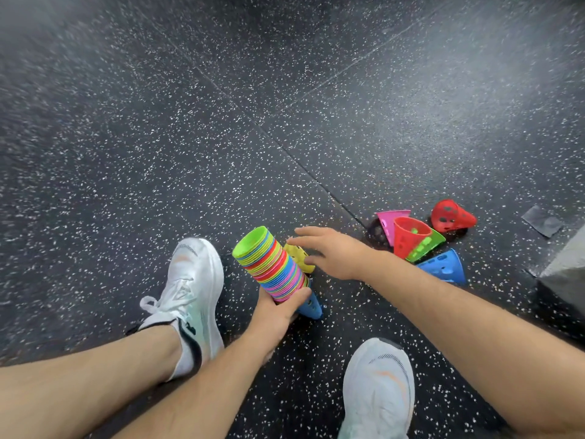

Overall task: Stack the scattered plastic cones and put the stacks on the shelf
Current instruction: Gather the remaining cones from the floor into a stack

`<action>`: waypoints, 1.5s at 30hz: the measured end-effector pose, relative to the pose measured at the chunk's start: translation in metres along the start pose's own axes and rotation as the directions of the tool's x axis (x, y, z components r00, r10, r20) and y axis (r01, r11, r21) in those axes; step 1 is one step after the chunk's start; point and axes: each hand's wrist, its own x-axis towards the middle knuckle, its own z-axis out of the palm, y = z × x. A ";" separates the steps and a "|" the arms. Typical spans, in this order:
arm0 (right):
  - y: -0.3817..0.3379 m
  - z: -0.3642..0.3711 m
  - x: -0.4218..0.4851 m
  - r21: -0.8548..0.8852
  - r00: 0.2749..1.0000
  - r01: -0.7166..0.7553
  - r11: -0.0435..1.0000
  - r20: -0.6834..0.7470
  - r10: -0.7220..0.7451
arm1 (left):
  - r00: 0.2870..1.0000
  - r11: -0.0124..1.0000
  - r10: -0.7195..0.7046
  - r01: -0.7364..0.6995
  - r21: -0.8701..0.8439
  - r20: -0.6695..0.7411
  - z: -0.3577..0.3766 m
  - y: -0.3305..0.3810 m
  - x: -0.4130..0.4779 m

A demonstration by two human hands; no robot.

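Low over the speckled black floor, the left hand grips a tilted stack of cones near its lower end. Just beside it, the right hand hovers over a yellow cone, fingers spread and holding nothing. Further right lies a loose cluster: pink cone, red cone, green cone, blue cone and, slightly apart, a second red cone.

Left hand curled gripping; right hand outstretched, fingers straight.
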 end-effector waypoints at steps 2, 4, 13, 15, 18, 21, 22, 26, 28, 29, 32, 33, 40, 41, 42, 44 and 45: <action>-0.004 0.008 0.004 -0.049 1.000 0.000 0.999 -0.001 0.000 | 1.000 0.999 -0.018 0.017 -0.038 -0.008 -0.001 -0.003 -0.001; -0.009 0.013 0.006 -0.130 1.000 -0.004 0.991 -0.008 0.003 | 1.000 0.998 -0.024 0.024 -0.051 -0.006 -0.001 -0.005 -0.002; -0.017 0.015 0.011 -0.266 0.992 -0.104 0.958 -0.092 0.083 | 1.000 1.000 -0.019 0.019 0.008 -0.005 -0.005 -0.011 0.002; -0.013 0.005 0.001 -0.192 0.980 -0.120 0.974 -0.180 0.086 | 1.000 0.999 -0.009 0.009 0.042 0.006 -0.004 -0.009 0.003; -0.007 -0.016 -0.021 -0.031 0.925 -0.129 0.991 -0.365 0.109 | 1.000 0.993 0.023 -0.025 0.112 0.018 0.002 -0.004 0.008; -0.010 -0.046 -0.044 0.087 0.832 -0.101 0.991 -0.538 0.132 | 0.995 0.973 0.065 -0.080 0.218 0.074 0.009 0.002 0.011; -0.012 -0.056 -0.050 0.115 0.794 -0.090 0.989 -0.592 0.141 | 0.992 0.966 0.082 -0.102 0.239 0.090 0.011 0.002 0.012; -0.016 -0.076 -0.072 0.136 0.683 -0.003 0.991 -0.723 0.101 | 0.978 0.938 0.120 -0.167 0.302 0.169 0.021 0.002 0.010; -0.020 -0.078 -0.081 0.129 0.653 0.052 0.990 -0.755 0.064 | 0.975 0.928 0.118 -0.175 0.328 0.186 0.023 0.000 0.010; -0.022 -0.077 -0.085 0.130 0.631 0.073 0.989 -0.774 0.055 | 0.972 0.919 0.121 -0.186 0.347 0.201 0.023 -0.001 0.011; -0.025 -0.075 -0.097 0.135 0.553 0.117 0.984 -0.832 0.048 | 0.965 0.883 0.128 -0.216 0.417 0.228 0.025 0.004 0.010; -0.026 -0.074 -0.101 0.138 0.555 0.131 0.982 -0.831 0.043 | 0.961 0.875 0.132 -0.228 0.427 0.243 0.026 0.005 0.010; -0.033 -0.037 -0.131 0.258 0.840 -0.002 0.966 -0.524 0.142 | 0.944 0.859 0.158 -0.277 0.430 0.291 0.031 0.007 0.010; -0.033 -0.032 -0.134 0.301 0.852 -0.016 0.954 -0.495 0.171 | 0.942 0.855 0.160 -0.282 0.435 0.297 0.032 0.007 0.010; -0.032 -0.027 -0.137 0.339 0.851 -0.015 0.941 -0.490 0.190 | 0.941 0.855 0.161 -0.283 0.434 0.296 0.032 0.007 0.010; -0.030 -0.023 -0.142 0.406 0.837 -0.004 0.914 -0.498 0.225 | 0.942 0.858 0.171 -0.287 0.426 0.290 0.035 0.010 0.008; -0.029 -0.022 -0.144 0.423 0.833 -0.003 0.906 -0.500 0.236 | 0.938 0.858 0.183 -0.299 0.417 0.295 0.037 0.011 0.008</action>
